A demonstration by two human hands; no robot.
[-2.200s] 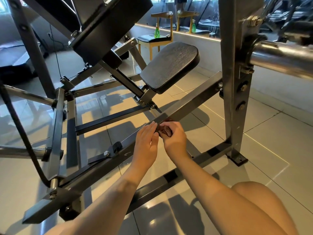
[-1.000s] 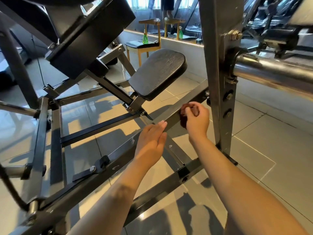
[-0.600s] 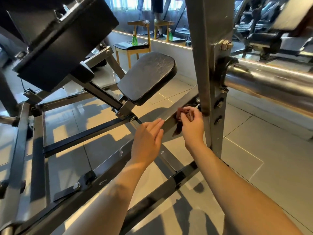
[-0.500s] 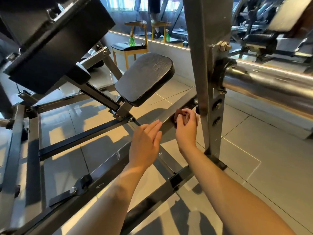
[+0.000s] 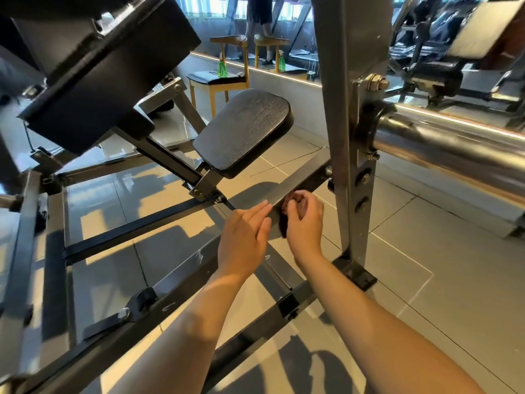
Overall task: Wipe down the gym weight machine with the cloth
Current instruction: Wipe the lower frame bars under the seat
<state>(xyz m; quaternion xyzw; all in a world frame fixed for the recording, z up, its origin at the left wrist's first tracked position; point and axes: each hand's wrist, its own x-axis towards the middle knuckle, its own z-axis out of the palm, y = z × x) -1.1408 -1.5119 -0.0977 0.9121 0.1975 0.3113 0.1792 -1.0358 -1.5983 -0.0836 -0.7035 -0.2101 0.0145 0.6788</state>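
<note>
A grey upright post [image 5: 338,137] of the weight machine [image 5: 167,159] stands bolted to the tiled floor [image 5: 426,251]. A thick chrome bar [image 5: 443,149] juts from the post to its right, above the tiles. Left of the post, a black seat pad [image 5: 244,132] tilts on a dark strut. Farther left and higher, a larger black pad [image 5: 108,69] fills the corner. Behind the post and to its left, a wooden chair [image 5: 218,81] carries a green spray bottle [image 5: 222,69]. A sloping frame bar [image 5: 306,177] runs down and to the left from the post's lower part. The seat pad overhangs it. A second, lower bar [image 5: 255,331] passes beneath both forearms.

The right hand [image 5: 305,223] is just left of the post, at the sloping bar. Its grip is curled round a bunched dark reddish cloth [image 5: 292,206], which it presses against the bar's near face. Part of the cloth hangs dark below the fingers. The post stands close beside this hand.

The left hand [image 5: 244,237] is a little farther left of the post, just beside the cloth. Its grip is flat, with the fingers straight and held together, and it holds nothing. The fingertips lie at the bar's near edge. I cannot tell whether they press on it.
</note>
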